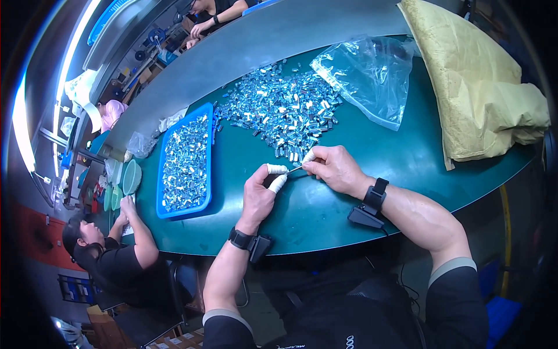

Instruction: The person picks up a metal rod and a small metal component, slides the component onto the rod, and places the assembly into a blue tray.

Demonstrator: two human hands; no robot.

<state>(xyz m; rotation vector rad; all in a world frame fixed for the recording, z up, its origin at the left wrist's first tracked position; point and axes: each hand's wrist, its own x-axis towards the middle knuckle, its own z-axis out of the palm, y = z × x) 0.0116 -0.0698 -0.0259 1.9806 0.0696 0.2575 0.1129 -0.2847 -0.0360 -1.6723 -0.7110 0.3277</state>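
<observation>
My left hand (pixel 260 196) and my right hand (pixel 337 170) meet over the near middle of the green table. White wraps cover the thumb and index fingertips that show. A small thin metal piece (pixel 295 168) spans the gap between the two pinches, its ends partly hidden by the fingertips. Just beyond lies a loose heap of small shiny metal parts (pixel 290 107). To the left of my left hand stands a blue tray (pixel 210 174) filled with similar parts. Both my wrists carry black straps with small black boxes.
A clear plastic bag (pixel 372 78) lies right of the heap, beside a large yellowish sack (pixel 479 93). Green bowls (pixel 132 177) stand at the left, near a seated co-worker (pixel 116 250). A grey partition (pixel 250 49) bounds the table's far side; another person works behind it.
</observation>
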